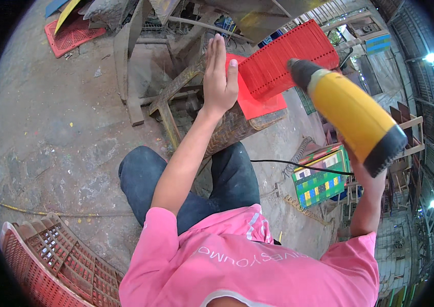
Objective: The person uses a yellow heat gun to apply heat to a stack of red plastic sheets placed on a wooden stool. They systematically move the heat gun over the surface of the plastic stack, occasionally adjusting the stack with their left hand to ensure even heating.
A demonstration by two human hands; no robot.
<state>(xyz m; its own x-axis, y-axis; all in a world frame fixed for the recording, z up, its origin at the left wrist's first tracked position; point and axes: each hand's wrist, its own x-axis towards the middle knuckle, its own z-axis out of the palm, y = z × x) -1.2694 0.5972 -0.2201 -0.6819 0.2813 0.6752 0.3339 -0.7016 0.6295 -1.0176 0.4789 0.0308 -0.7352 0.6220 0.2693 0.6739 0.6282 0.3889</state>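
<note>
Since concrete floor (73, 163) fills most of the left side, start there, then the pink shirt (212, 276) spread across the bottom centre and the dark jeans (240, 176) above it. Slatted red crate (48, 276) sits lower left. Woven stand (227, 134) is upper centre, with the task stuff on top: a ridged red stack (288, 56) leaning toward upper right, flat red sheet (268, 107) under its lower end. Yellow power tool (352, 112) hangs right of that, dark nozzle overlapping the stack in view; can't tell if they touch. Right hand (364, 174) is gripping it, fingers mostly hidden. Left hand (221, 84) is empty and flat, fingers straight up, right by the sheet's left edge. Only readable writing is white lettering (258, 258) on the shirt, upside down from this angle.
</note>
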